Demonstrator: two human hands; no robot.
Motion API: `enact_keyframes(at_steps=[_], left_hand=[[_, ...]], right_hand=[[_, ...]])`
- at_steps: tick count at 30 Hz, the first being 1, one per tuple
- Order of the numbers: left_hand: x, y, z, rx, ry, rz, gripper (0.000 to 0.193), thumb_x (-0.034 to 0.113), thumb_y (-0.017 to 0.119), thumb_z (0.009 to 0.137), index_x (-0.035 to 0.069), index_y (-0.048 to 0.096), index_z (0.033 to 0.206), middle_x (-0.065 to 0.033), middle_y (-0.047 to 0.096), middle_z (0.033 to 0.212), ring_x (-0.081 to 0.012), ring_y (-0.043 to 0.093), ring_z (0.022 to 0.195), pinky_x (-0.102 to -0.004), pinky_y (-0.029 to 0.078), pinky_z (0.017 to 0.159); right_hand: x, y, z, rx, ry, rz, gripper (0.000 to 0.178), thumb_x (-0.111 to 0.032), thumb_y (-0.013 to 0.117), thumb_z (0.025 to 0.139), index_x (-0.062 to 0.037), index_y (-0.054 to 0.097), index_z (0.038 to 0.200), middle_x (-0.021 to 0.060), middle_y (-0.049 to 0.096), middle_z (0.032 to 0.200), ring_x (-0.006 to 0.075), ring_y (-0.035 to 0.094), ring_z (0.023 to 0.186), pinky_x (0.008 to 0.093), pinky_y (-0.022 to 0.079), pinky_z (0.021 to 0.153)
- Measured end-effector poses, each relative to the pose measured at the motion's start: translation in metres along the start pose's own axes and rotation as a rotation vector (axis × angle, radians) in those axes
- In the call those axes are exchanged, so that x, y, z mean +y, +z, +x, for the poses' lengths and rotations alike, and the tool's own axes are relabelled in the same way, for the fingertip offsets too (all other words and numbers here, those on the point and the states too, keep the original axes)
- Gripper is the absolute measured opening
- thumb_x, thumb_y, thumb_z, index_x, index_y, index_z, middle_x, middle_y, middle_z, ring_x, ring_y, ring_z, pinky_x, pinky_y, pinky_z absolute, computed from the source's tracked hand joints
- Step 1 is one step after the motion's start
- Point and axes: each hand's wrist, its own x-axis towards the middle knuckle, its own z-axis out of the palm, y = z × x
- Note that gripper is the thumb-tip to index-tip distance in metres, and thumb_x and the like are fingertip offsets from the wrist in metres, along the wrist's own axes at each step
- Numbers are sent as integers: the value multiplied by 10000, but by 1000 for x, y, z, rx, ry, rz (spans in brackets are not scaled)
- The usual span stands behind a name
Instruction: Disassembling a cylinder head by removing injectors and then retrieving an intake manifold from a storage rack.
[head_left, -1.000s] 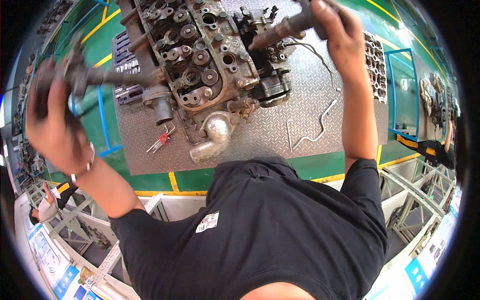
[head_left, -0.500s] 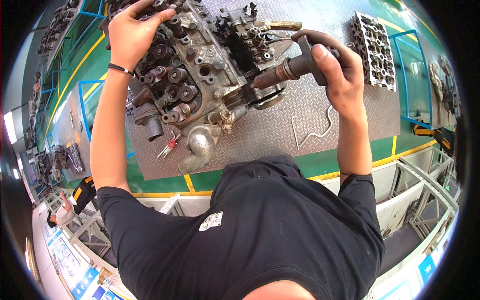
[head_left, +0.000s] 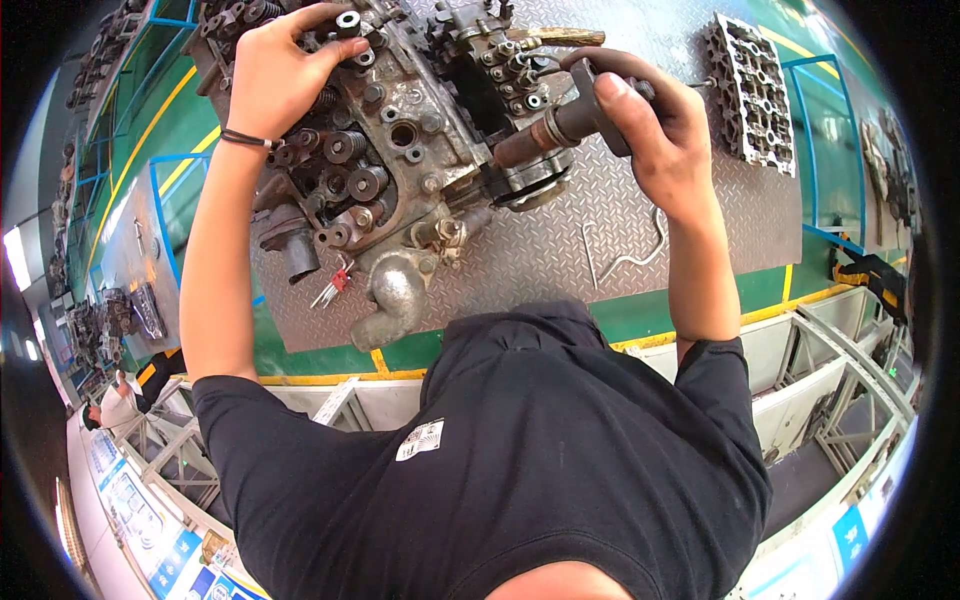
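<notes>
My left hand has come in from the far left.
Its fingertips now pinch a small ring-ended metal cylinder over the grimy grey metal engine; my right hand has brought its rusty-tipped dark metal shaft lower in view.

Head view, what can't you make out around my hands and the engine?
Engine: far end, head view, cut off by the top edge.
Left hand: some fingers, head view, hidden by the hand itself.
Metal part: held end, head view, partly covered by right hand.
Co-worker: hands, head view, too small at the left rim.
</notes>
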Motion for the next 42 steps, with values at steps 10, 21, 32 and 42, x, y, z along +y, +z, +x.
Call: enact_keyframes(at_steps=[10,21,32,42], left_hand=[[-3,7,2,-17,-50,-81,368,192,819,777,45,728,1102,-130,749,967,-132,692,832,-281,525,787],[-3,10,4,26,23,-42,359,160,821,765,18,728,1081,-131,750,947,-142,691,823,-275,519,780],[-4,15,0,86,67,-79,320,80,821,752,1,730,1049,-111,752,973,-145,690,879,-269,512,834],[1,16,1,126,25,-4,355,137,837,748,3,728,1058,-128,746,960,-182,703,866,-282,517,822]], right_hand=[[9,8,-2,13,-19,17,315,-245,682,944,28,675,1102,39,678,857,74,600,797,245,503,709],[22,5,-9,31,-67,-4,331,-244,650,965,7,656,1180,-19,602,786,37,515,718,202,429,613],[40,-17,-23,-13,-62,-33,326,-231,650,956,15,658,1169,29,662,922,94,580,855,267,491,778],[38,14,-5,102,23,209,344,-271,631,976,21,657,1156,41,669,937,90,592,857,245,494,764]])
